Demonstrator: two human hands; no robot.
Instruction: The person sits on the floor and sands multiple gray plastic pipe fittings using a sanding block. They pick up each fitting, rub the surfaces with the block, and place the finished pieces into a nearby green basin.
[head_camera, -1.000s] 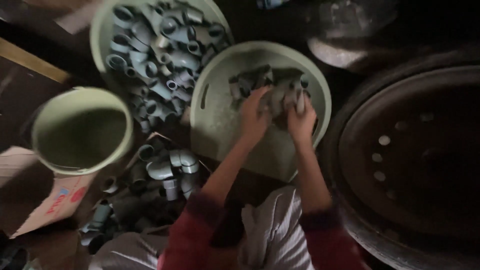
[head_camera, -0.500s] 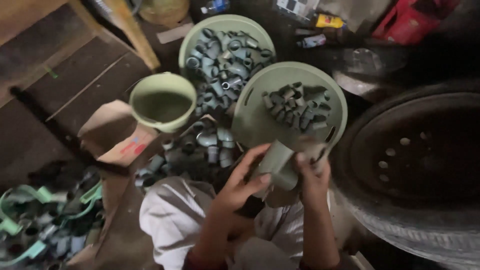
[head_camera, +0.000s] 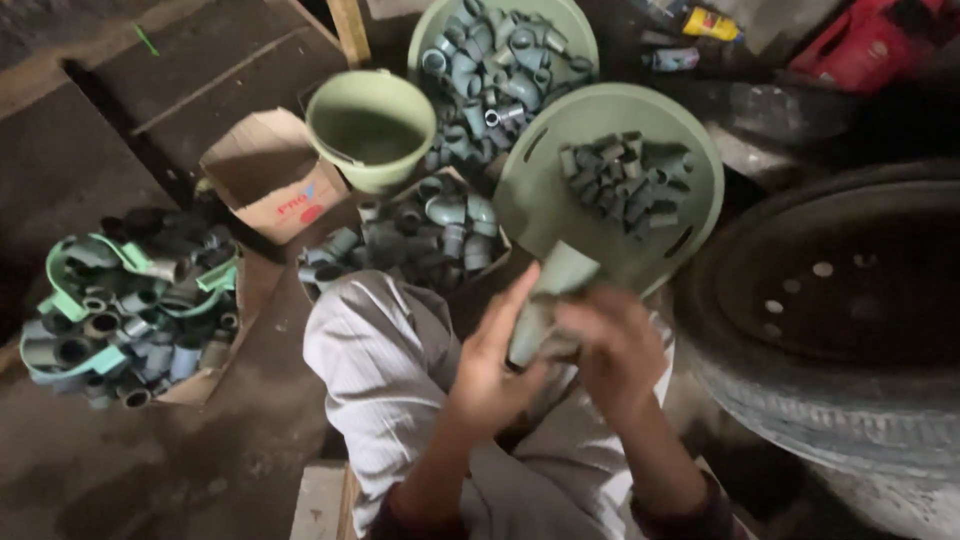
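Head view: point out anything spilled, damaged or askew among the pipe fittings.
The cardboard box at left looks damaged: its wall is splayed open, with grey fittings and green strips heaped loosely over it. Another pile of fittings overflows a box below the empty green bucket.

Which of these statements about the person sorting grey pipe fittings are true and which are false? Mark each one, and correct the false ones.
1. Both hands grip one grey pipe fitting. True: the left hand and right hand close around it.
2. The small green bucket is full of fittings. False: it looks empty.
3. The shallow green basin nearest the hands holds a small pile of fittings. True.
4. A tyre lies to the person's left. False: it lies on the right.
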